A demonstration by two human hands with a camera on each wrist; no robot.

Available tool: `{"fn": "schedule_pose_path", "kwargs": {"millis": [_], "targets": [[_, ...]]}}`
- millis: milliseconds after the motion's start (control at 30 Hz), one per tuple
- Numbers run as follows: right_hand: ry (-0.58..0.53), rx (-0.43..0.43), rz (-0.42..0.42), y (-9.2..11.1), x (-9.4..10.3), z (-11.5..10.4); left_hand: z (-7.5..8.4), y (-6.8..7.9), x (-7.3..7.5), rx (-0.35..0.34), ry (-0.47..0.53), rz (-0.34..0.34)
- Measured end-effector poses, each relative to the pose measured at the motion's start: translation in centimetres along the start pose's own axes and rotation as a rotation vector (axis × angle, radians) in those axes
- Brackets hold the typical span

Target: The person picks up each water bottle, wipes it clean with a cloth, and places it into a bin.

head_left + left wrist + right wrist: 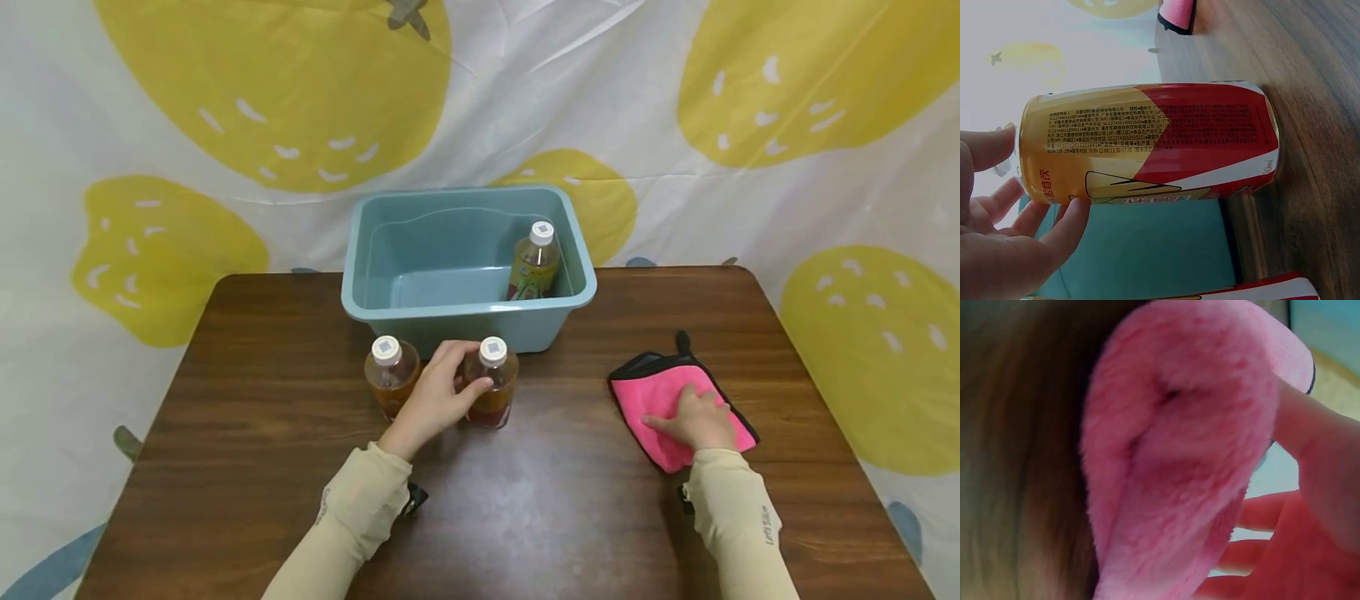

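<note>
My left hand (438, 396) curls its thumb and fingers around the upper part of a white-capped drink bottle (495, 398), which stands upright on the table. In the left wrist view, this bottle's label (1147, 144) is gold, red and white, printed with small text. A second bottle (390, 375) stands just left of that hand, partly behind it. To the right, my right hand (702, 419) rests on a pink cloth (652, 398) with black edging, its fingers loosely spread. Up close in the right wrist view, the fluffy cloth (1179, 450) is folded over and hides part of the hand.
Behind the bottles, a blue-green plastic basin (468, 313) sits at the table's back edge. One bottle (534, 268) with a yellow-green label stands in its right end. The brown wooden table (262, 433) backs onto a white curtain (300, 225) with yellow fruit shapes.
</note>
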State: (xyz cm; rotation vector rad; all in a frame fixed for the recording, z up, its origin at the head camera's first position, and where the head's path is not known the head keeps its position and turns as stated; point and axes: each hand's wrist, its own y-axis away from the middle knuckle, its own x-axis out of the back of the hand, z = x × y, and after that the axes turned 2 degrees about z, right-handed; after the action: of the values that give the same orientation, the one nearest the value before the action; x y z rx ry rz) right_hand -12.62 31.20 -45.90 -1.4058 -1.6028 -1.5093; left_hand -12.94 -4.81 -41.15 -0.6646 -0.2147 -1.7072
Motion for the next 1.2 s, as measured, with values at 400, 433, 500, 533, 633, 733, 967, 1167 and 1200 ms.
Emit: {"fn": "schedule_pose_path", "kwargs": {"millis": [400, 433, 500, 533, 633, 733, 967, 1167, 1200], "targets": [[0.025, -0.001, 0.008, -0.2, 0.4, -0.3, 0.1, -0.2, 0.0, 0.007, -0.004, -0.014], [0.028, -0.003, 0.012, -0.2, 0.3, -0.3, 0.1, -0.3, 0.0, 0.003, -0.006, -0.014], [0.032, -0.003, 0.025, -0.1, 0.3, -0.4, 0.1, -0.3, 0.0, 0.003, -0.003, -0.016], [0.033, -0.002, 0.036, -0.1, 0.3, -0.4, 0.1, -0.3, 0.0, 0.004, -0.003, -0.017], [0.049, 0.018, 0.086, 0.0, 0.1, -0.6, 0.1, -0.4, -0.1, 0.006, -0.002, -0.020], [0.067, 0.050, 0.152, 0.2, -0.3, -1.0, 0.1, -0.4, -0.1, 0.011, 0.001, -0.019], [0.078, 0.076, 0.284, 1.0, -1.1, -2.3, 0.1, -0.4, -0.1, 0.017, 0.008, -0.026], [0.010, 0.076, 0.381, 1.5, -1.9, -2.8, 0.2, -0.5, 0.0, 0.024, 0.004, -0.031], [-0.010, 0.077, 0.386, 1.6, -2.0, -2.9, 0.2, -0.6, 0.1, 0.025, 0.002, -0.032]]}}
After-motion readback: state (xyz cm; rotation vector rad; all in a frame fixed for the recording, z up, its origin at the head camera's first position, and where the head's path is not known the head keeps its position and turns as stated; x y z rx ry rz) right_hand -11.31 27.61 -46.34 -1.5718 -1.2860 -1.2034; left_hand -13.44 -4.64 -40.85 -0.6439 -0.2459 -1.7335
